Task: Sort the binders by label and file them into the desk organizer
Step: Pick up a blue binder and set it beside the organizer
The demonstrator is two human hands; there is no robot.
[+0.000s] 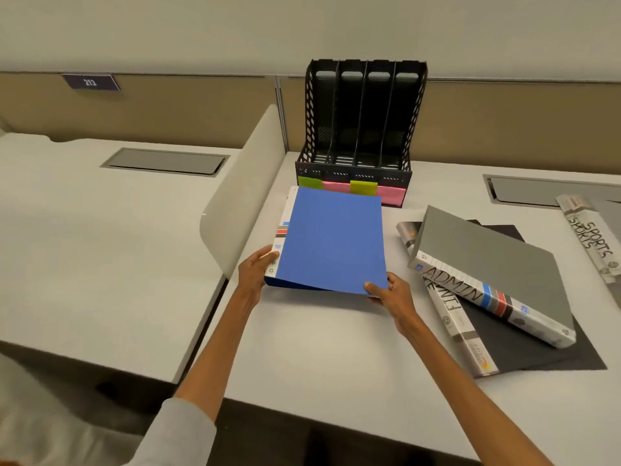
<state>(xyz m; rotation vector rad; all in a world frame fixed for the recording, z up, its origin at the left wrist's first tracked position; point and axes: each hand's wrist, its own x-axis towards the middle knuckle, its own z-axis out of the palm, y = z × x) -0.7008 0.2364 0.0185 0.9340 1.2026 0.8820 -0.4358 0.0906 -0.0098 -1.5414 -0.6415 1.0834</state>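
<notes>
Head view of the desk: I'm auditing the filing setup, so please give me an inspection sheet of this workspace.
Surface: white desk, with a closed grey hatch.
Job's things: blue binder held at its near corners; black desk organizer, four slots empty, green and pink sticky notes on its front; ADMIN binder resting tilted on a black binder; SPORTS binder at the right edge.
Clutter: nothing seen.
Hands: left hand and right hand both grip the blue binder.
Cables: nothing seen.
Surroundings: white divider, sign 213.
</notes>
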